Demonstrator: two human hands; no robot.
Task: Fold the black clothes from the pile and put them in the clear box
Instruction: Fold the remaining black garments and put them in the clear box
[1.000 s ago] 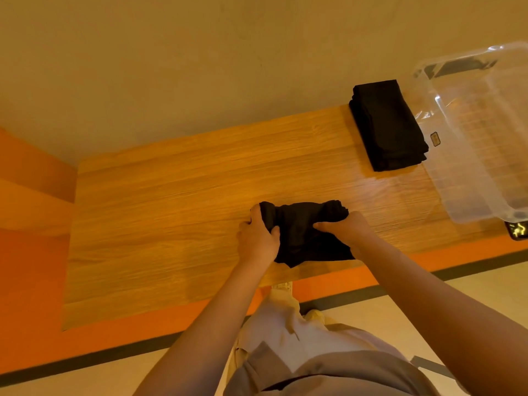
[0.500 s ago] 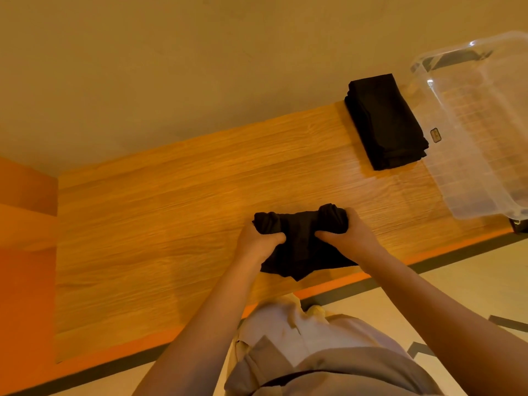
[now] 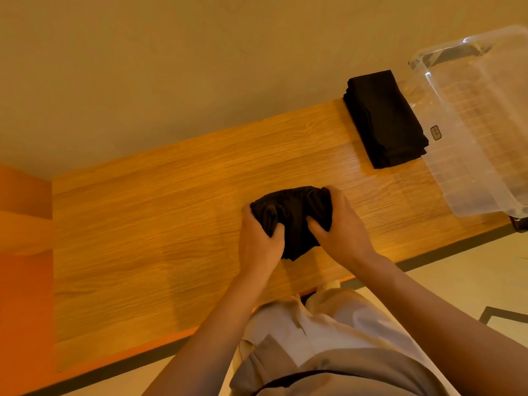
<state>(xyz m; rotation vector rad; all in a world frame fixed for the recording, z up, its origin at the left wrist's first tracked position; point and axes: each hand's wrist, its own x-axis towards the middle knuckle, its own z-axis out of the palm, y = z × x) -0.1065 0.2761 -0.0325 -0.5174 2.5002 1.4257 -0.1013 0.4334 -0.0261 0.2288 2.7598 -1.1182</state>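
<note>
A bunched black garment (image 3: 294, 215) lies on the wooden table (image 3: 171, 224) near its front edge. My left hand (image 3: 261, 241) grips its left side and my right hand (image 3: 341, 230) grips its right side, thumbs pressed into the cloth. A neat pile of folded black clothes (image 3: 384, 118) sits at the back right of the table. Just to the right of the pile stands the clear box (image 3: 485, 132), tilted in view, with nothing visible inside.
A plain beige wall runs behind the table. An orange panel (image 3: 23, 224) borders the table on the left. Pale floor shows past the table's front edge. A small dark object (image 3: 520, 222) peeks out under the box's near corner.
Both hands have drawn closer together, squeezing the garment into a tighter bundle. The garment has shifted a little farther onto the table.
</note>
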